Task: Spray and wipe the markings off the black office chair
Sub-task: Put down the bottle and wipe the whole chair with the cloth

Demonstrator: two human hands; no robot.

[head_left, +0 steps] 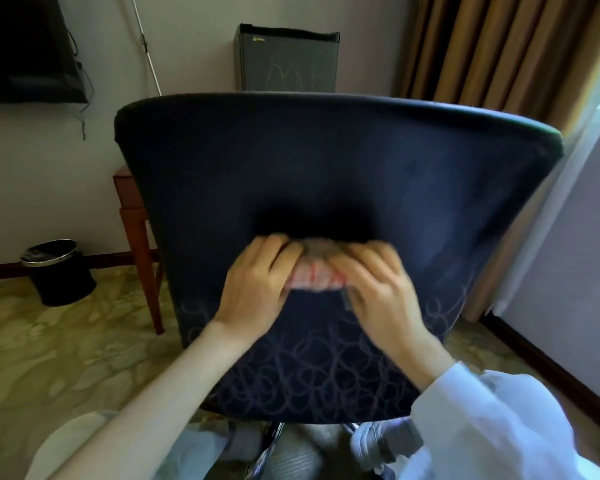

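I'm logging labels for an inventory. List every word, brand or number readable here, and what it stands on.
No text can be read.
On the fridge: a small yellow label, top left, too blurred.
On the cloth: red stripes, no letters.
On the chair: looped scribbles, no letters.

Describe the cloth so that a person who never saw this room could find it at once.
The dark chair back fills the middle of the view. At its centre the left hand and the right hand hold a crumpled cloth against it. It is the only pale, red-striped thing there, just above the looping scribbled markings.
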